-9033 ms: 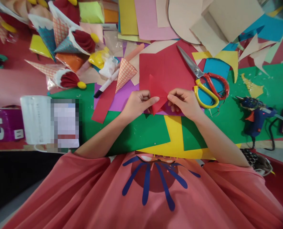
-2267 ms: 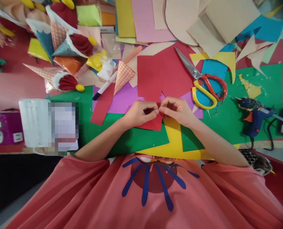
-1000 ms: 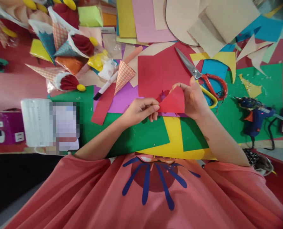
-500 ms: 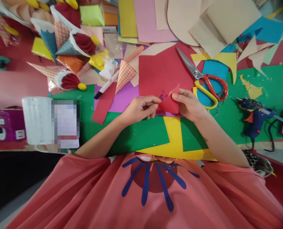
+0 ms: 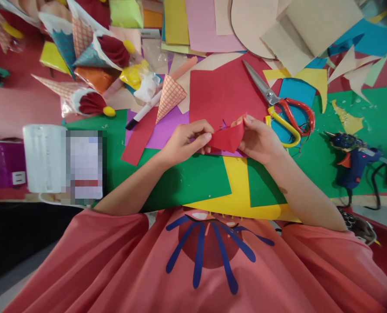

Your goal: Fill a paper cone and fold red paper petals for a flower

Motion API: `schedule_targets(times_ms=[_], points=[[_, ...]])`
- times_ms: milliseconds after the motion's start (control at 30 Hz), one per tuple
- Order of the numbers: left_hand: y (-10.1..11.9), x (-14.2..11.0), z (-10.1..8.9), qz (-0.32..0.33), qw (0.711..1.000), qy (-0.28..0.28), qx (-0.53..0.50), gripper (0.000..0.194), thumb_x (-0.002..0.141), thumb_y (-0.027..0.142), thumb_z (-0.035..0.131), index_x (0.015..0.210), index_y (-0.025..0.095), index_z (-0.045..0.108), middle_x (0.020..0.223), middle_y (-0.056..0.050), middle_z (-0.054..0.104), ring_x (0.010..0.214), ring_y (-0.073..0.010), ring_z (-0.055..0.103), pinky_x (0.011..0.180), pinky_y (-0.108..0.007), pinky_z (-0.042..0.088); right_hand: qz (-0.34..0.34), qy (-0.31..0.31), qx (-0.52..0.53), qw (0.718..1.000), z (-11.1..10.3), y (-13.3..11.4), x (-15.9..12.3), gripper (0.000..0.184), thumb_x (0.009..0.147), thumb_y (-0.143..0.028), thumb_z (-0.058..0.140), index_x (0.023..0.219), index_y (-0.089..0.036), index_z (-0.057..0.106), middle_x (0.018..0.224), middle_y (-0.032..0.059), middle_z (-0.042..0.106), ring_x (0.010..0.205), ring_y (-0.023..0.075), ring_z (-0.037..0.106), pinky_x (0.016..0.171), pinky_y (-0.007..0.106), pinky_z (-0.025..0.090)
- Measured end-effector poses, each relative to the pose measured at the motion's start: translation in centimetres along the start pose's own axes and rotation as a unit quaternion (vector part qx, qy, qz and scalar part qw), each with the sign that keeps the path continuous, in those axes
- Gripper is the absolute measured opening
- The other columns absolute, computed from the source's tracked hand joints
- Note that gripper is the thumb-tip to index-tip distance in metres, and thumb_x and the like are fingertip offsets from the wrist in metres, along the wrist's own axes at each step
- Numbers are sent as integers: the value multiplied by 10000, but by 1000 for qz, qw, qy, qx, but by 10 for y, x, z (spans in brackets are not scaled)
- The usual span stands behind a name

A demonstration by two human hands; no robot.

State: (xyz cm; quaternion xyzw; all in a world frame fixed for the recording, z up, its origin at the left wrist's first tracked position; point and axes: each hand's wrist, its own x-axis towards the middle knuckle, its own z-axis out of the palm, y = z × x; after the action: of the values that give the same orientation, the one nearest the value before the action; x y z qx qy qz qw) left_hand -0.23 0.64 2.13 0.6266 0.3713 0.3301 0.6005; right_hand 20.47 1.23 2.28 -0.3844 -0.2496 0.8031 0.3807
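Note:
A small piece of red craft paper [image 5: 228,138], bent into a curved, cone-like shape, is held between both hands. My left hand [image 5: 191,139] pinches its narrow end between thumb and fingers. At the wide side, my right hand [image 5: 257,137] has its thumb on the paper's upper edge and its fingers behind, partly hidden. Beyond the hands lies a larger red sheet [image 5: 219,93], over a purple sheet [image 5: 159,130]. To the left stands a checkered paper cone [image 5: 170,99] near a marker [image 5: 144,112].
Scissors [image 5: 274,102] with red and yellow handles lie right of the hands. A blue glue gun [image 5: 352,161] sits farther right on the green sheet [image 5: 313,174]. Finished-looking cones [image 5: 94,102] and small packets crowd the upper left. A phone [image 5: 85,167] lies at left.
The red paper has turned from a pointed, raised fold to a rounder, flatter curve. My left fingers have closed on its narrow end, and my right hand's grip has shifted along the edge.

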Motion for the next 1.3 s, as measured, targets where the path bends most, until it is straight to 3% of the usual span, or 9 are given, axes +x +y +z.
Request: schedule_targets(times_ms=[133, 300, 400, 533, 700, 867, 1000, 1167, 1300], points=[[1, 1, 1, 16, 998, 29, 56, 374, 851, 520, 597, 750, 161, 598, 659, 13, 596, 570, -70, 567, 526, -170, 461, -46, 5, -45, 998, 2, 4, -1, 295, 724, -343, 777, 628, -199, 538, 565, -69, 511, 479, 58, 488, 434, 174, 416], [3, 0, 5, -18, 998, 16, 58, 455, 851, 606, 538, 925, 177, 671, 846, -31, 684, 730, -103, 625, 638, -189, 496, -71, 29, -115, 990, 2, 10, -1, 323, 693, -426, 801, 635, -195, 583, 564, -62, 550, 472, 57, 514, 416, 163, 415], [3, 0, 6, -34, 998, 24, 57, 464, 839, 616, 540, 894, 174, 669, 795, -21, 671, 680, -95, 594, 599, -185, 466, -83, 34, -144, 986, 0, 12, -1, 298, 721, -450, 773, 673, -196, 626, 570, -59, 568, 471, 60, 528, 432, 170, 443], [6, 1, 6, -32, 993, 25, 112, 306, 816, 457, 626, 737, 161, 637, 671, 3, 627, 593, -79, 511, 548, -189, 411, -80, 28, -161, 983, -1, 13, -3, 280, 743, -458, 755, 707, -197, 657, 586, -50, 595, 481, 70, 550, 449, 185, 466], [8, 0, 5, -1, 994, 4, 112, 231, 820, 342, 623, 682, 157, 625, 612, 3, 624, 552, -80, 512, 518, -190, 406, -98, 38, -153, 983, -2, 11, -4, 313, 754, -418, 757, 616, -199, 582, 509, -67, 503, 396, 52, 451, 358, 184, 351], [7, -2, 4, 14, 998, -13, 66, 180, 835, 271, 620, 698, 155, 625, 608, 4, 638, 517, -67, 556, 501, -170, 422, -114, 83, -112, 984, -1, 4, -2, 348, 722, -409, 766, 595, -219, 503, 518, -63, 471, 401, 66, 407, 339, 207, 336], [10, -3, 4, -5, 998, -26, 54, 193, 840, 286, 613, 694, 162, 599, 600, 10, 628, 521, -65, 559, 492, -163, 420, -131, 122, -127, 976, -1, 2, 0, 344, 730, -433, 747, 611, -232, 494, 515, -61, 423, 418, 71, 375, 348, 209, 318], [12, -1, 6, -7, 994, -47, 101, 331, 864, 341, 560, 588, 173, 486, 487, 48, 482, 445, -47, 419, 432, -175, 312, -149, 125, -116, 974, -3, 1, 1, 332, 718, -394, 765, 613, -222, 501, 545, -62, 435, 465, 59, 431, 414, 196, 364], [7, -2, 8, 9, 993, 26, 118, 410, 905, 473, 498, 614, 190, 447, 509, 47, 437, 463, -60, 389, 449, -206, 305, -145, 78, -90, 982, -5, -1, 1, 324, 677, -471, 787, 751, -237, 576, 555, -86, 461, 421, 58, 457, 364, 194, 355]])
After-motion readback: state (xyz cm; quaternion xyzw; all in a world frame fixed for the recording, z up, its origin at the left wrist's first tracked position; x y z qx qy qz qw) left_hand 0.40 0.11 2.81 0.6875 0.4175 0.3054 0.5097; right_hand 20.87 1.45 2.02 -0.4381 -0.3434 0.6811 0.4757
